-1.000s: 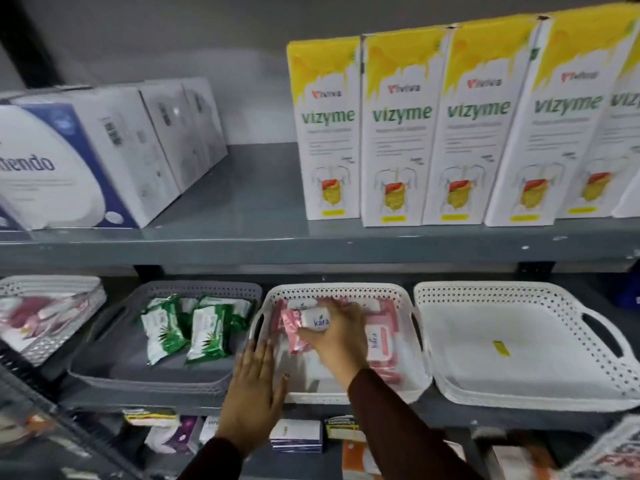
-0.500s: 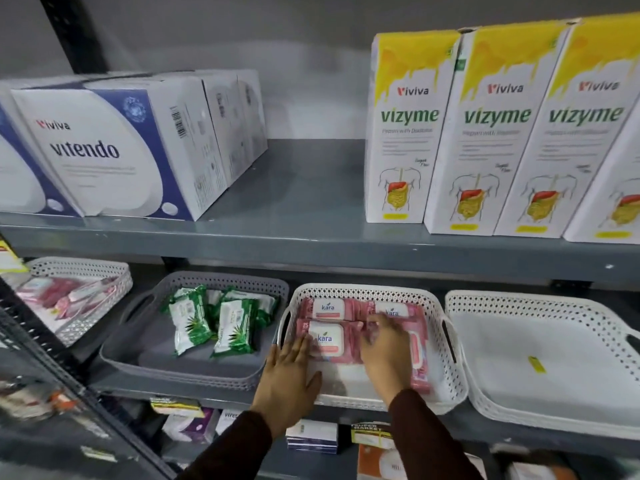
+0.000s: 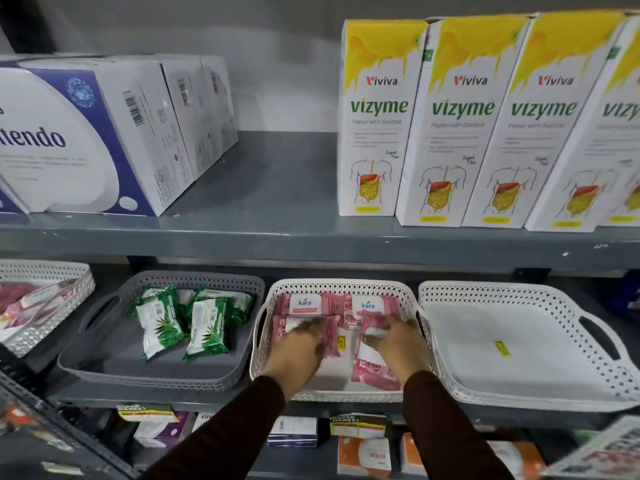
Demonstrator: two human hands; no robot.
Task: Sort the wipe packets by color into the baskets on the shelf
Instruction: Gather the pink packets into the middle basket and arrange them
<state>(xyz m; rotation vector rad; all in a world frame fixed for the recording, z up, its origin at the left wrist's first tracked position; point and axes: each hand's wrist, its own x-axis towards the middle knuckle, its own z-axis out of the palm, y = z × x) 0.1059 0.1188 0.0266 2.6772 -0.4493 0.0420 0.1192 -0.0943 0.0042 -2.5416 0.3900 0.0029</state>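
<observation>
Hands in white basket (image 3: 412, 299): left hand (image 3: 298, 344) flat on pink packets (image 3: 304, 304), right hand (image 3: 398, 341) pinching 1, aligning rows.

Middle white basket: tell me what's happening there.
A person has both hands in the middle white basket, arranging pink wipe packets. The left hand rests on one front packet, and the right hand on another. Green packets sit in the grey basket beside it. The white basket on the right holds no packets.
</observation>
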